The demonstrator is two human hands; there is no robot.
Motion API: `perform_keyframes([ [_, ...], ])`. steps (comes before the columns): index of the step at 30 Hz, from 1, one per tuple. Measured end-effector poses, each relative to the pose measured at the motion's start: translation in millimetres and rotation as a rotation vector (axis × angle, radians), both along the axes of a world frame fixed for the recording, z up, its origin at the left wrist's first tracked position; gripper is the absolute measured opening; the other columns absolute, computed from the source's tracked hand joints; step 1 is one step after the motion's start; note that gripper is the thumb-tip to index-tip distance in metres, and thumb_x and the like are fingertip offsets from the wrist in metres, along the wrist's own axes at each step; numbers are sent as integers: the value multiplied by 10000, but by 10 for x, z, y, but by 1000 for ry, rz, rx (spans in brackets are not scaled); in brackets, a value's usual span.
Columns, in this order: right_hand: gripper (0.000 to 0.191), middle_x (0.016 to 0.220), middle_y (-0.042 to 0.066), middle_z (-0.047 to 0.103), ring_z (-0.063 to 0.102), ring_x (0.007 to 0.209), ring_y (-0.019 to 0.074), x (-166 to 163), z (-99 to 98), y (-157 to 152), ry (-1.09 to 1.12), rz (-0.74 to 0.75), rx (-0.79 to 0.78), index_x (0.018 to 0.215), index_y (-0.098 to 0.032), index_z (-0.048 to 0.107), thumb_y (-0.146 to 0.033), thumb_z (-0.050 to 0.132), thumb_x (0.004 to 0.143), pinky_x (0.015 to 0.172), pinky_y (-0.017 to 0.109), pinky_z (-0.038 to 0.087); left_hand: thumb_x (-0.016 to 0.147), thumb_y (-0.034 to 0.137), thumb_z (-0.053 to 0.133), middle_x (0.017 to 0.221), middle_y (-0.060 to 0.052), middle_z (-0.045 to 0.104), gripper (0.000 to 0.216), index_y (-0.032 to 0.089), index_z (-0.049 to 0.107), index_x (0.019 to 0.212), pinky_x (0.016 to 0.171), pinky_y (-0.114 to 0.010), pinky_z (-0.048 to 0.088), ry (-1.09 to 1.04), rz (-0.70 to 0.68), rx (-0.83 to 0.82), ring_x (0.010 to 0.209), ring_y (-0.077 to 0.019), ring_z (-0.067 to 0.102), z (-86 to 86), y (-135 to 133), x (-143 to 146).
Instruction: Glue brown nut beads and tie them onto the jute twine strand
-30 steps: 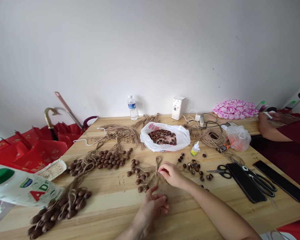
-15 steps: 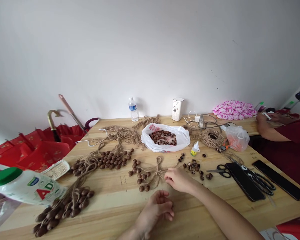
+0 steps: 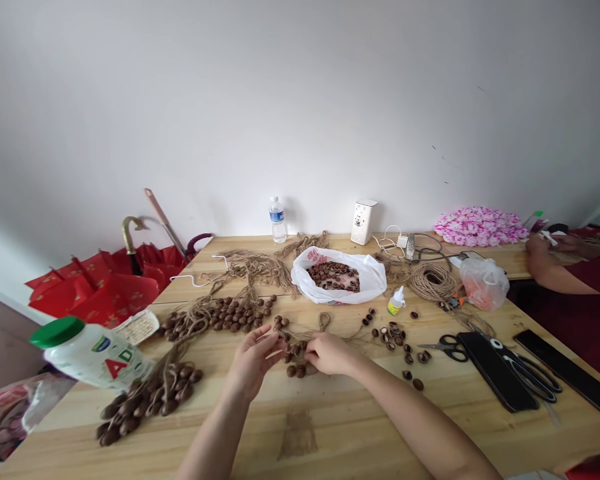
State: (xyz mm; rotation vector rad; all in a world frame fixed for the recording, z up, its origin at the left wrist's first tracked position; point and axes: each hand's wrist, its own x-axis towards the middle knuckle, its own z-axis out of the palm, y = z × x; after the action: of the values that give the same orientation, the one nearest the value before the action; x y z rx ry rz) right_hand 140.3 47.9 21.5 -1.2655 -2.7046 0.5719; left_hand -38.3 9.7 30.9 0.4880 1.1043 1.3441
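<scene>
While the left hand (image 3: 257, 360) is half open beside the round brown shells (image 3: 291, 371) — I cannot tell if it has hold of one — the right hand (image 3: 327, 353) has its fingers drawn together over the knotted twine bundle (image 3: 323, 329), which lies on the wooden table (image 3: 253, 437) in front of the white plastic bag (image 3: 373, 283), and any grip on a strand is hidden from me. Because many thin strands cross there, a careless pull could, I think, tangle them. The twine looks rough and fibrous, the shells smooth and almost ball-shaped.
</scene>
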Motion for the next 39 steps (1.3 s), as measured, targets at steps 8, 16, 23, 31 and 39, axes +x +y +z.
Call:
perform_keyframes([
  [8,181,877,69,640,610,718,174,2,14,-11,-62,41,39,853,-191,708,-229,539,801,562,235,357,632,120,729,697,-25,667,374,165,526,943,711,-296,522,-25,-28,-33,627,-150,657,-333,-169,108],
  [16,140,868,89,652,617,691,186,56,122,-40,-117,31,31,773,-172,715,-205,581,751,543,241,369,676,127,687,672,-29,657,343,160,513,969,683,-365,538,-27,-137,-122,607,-168,653,-398,-281,270],
  [23,172,924,74,655,631,744,212,-82,91,-97,-101,36,17,822,-202,719,-281,713,669,602,252,421,644,85,716,665,-37,672,293,136,550,881,677,-295,545,63,-28,-22,615,-165,668,-106,-121,33],
  [31,140,926,147,657,639,783,249,-59,-19,-186,34,6,22,795,-121,717,-148,588,746,676,299,451,631,146,756,724,-84,713,260,112,636,859,823,-364,517,-151,-377,94,754,-215,693,-251,-1,-46],
  [39,119,753,46,691,628,606,140,74,-116,39,363,-120,-212,846,-149,672,-166,566,796,554,210,454,646,86,733,765,-56,721,174,121,682,809,762,-304,543,-273,-405,56,730,-160,684,-430,2,-90],
])
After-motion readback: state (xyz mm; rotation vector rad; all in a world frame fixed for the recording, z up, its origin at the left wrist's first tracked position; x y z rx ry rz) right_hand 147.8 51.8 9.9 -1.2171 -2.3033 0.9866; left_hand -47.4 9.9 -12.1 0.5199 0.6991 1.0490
